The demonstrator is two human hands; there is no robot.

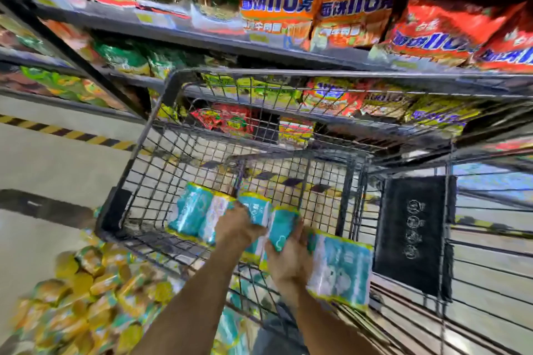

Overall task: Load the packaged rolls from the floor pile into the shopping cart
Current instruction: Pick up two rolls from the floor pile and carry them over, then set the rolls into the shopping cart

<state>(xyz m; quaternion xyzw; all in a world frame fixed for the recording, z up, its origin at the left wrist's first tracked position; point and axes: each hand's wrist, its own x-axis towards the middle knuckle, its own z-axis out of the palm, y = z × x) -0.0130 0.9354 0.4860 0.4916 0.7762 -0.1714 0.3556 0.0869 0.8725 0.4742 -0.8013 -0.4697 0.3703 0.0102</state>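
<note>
Both my arms reach into a grey wire shopping cart (135,153). My left hand (236,228) grips a teal-and-white pack of rolls (193,215) low inside the basket. My right hand (291,256) clutches another teal pack (281,228), and a third teal pack with yellow edges (340,268) is pressed against the right side of that hand. At the lower left, a pile of yellow-and-teal packaged rolls (86,291) lies on the floor outside the cart. The frame is motion-blurred.
Store shelves with orange noodle bags (317,17) and green snack bags (124,57) rise right behind the cart. The cart's black child-seat flap (415,228) hangs at the right. Yellow-black hazard tape (66,132) runs along the pale floor at the left.
</note>
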